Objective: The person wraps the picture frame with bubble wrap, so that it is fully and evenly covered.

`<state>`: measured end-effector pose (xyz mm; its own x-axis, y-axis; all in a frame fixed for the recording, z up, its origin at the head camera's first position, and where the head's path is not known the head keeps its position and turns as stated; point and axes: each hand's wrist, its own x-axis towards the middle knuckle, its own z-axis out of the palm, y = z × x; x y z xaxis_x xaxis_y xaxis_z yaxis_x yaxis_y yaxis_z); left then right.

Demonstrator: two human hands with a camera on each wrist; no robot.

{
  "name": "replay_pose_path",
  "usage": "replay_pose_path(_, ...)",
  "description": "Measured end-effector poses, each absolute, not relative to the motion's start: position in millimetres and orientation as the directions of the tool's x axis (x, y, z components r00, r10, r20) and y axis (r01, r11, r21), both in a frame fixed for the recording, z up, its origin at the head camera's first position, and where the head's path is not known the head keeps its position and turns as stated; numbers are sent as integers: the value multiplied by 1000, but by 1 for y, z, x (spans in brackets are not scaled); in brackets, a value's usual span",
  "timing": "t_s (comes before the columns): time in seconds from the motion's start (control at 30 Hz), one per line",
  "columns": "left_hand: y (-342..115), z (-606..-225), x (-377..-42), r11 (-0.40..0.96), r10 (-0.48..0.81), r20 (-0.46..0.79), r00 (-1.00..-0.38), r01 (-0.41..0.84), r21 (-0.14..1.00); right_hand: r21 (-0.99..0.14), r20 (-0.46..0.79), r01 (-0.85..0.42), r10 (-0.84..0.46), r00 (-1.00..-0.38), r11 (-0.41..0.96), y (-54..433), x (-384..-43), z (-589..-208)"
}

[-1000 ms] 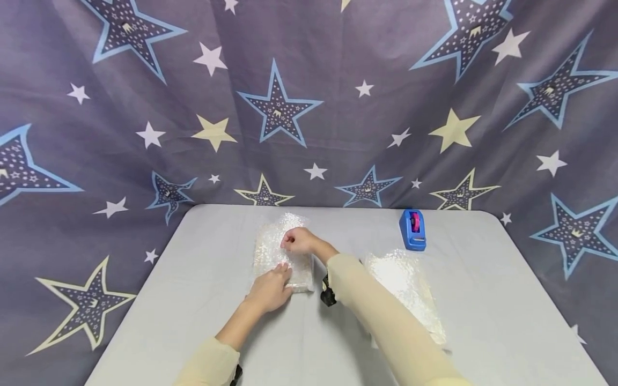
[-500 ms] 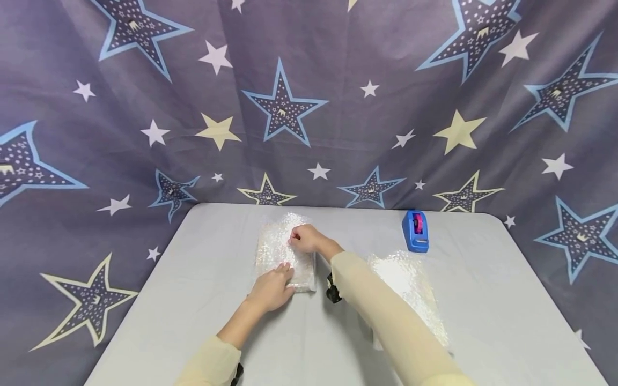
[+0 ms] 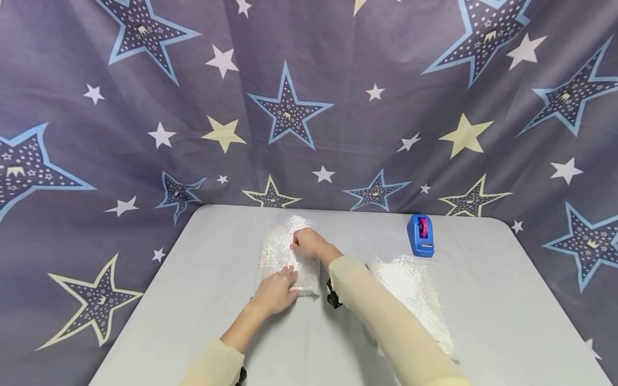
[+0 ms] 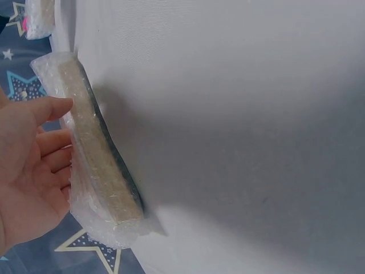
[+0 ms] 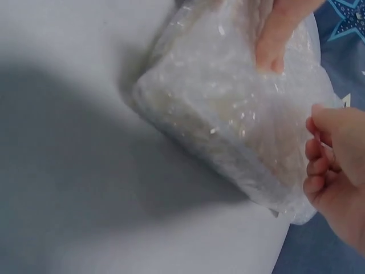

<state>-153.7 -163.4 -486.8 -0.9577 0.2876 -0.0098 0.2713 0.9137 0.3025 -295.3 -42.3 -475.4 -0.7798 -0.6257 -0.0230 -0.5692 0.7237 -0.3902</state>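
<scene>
A flat, book-like slab with a beige edge and a dark underside lies in clear bubble wrap [image 3: 277, 254] on the table. My left hand [image 3: 276, 290] rests on its near part, fingers extended; in the left wrist view the thumb [image 4: 57, 108] lies along the side of the package [image 4: 105, 162]. Farther back, my right hand [image 3: 309, 244] is over the right half of the wrap. Seen from the right wrist, its fingers [image 5: 319, 165] are curled and thumb and forefinger pinch at the edge of the bubble wrap [image 5: 228, 103]. The pinched bit is small and partly hidden.
A second bubble-wrapped package [image 3: 410, 292] lies to the right, partly under the right sleeve [image 3: 386, 311]. Behind it stands a blue tape dispenser [image 3: 420, 236] with a pink roll. A star-patterned curtain [image 3: 309, 107] hangs behind the pale table [image 3: 483, 300].
The head view has shifted slightly. Against the package, my right hand has moved a little to the right; my left hand stays on the near part of the wrap.
</scene>
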Motion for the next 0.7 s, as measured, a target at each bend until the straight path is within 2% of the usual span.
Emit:
replay_pose_path(0.33, -164, -484, -154, 917, 287, 7, -958, 277, 288, -248, -93, -396, -429, -899, 884, -58, -286, -470)
replay_pose_path(0.7, -165, -487, -153, 906, 313, 31, -949, 308, 290, -141, -99, -269, -284, -954, 953, -70, -277, -465)
